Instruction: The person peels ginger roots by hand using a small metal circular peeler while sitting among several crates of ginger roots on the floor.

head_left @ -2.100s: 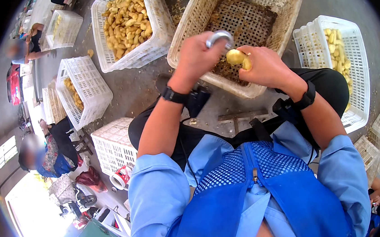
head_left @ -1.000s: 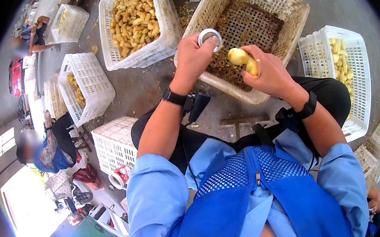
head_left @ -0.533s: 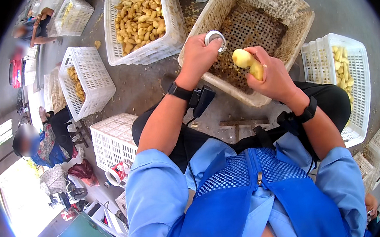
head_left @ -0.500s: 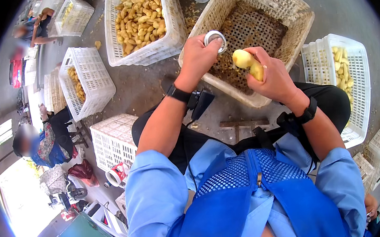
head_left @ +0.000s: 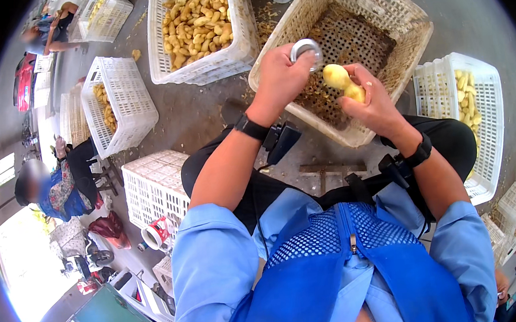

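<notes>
My left hand (head_left: 282, 78) is closed on a round silver metal ring (head_left: 306, 51), which stands up beside the thumb. Just right of it, my right hand (head_left: 376, 98) grips a peeled, pale yellow, knobbly piece of ginger (head_left: 337, 77). One rounded lobe points up and left, and a smaller lobe lies against the fingers. A small gap separates ring and ginger. Both hands are over the near part of a dirty cream plastic crate (head_left: 410, 38), whose perforated bottom carries brown scraps of peel.
At upper left stands a white crate (head_left: 194, 73) heaped with brownish ginger. Another white crate (head_left: 490, 140) on the right holds peeled pieces. An upturned white crate (head_left: 155, 182) stands by my left knee. A person (head_left: 57, 184) sits at far left.
Both hands have shifted slightly right in the picture, the left with the ring and the right with the ginger. The ginger is turned a little in my right fingers.
</notes>
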The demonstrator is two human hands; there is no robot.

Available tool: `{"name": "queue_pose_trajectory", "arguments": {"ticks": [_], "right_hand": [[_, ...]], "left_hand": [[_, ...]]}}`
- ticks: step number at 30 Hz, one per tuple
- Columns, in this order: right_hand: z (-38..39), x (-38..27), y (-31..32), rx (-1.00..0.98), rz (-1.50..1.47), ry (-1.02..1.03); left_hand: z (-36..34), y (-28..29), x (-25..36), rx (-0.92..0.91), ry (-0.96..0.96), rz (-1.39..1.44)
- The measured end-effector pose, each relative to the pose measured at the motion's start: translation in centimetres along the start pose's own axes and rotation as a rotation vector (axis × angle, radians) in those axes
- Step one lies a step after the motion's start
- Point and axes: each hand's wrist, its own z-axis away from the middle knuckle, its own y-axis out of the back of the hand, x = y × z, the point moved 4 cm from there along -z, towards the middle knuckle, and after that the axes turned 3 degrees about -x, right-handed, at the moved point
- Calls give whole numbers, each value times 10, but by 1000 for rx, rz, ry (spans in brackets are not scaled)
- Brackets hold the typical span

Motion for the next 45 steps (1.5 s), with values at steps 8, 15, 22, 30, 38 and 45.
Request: {"name": "queue_pose_trajectory", "arguments": {"ticks": [8, 15, 22, 30, 38, 45], "right_hand": [[-5, -6, 1, -27, -79, -141], [-12, 0, 1, -19, -67, -121], [-15, 0, -6, -59, -177, -231], [-24, -2, -14, -36, 11, -40], [-22, -4, -12, -49, -109, -92], [-19, 3, -20, -90, -397, -313]], "left_hand": [[9, -4, 16, -60, -13, 192], [13, 0, 31, 10, 7, 275], [6, 8, 20, 109, -38, 146], [2, 18, 6, 97, -10, 100], [5, 23, 13, 98, -43, 90], [6, 26, -6, 89, -25, -40]]}}
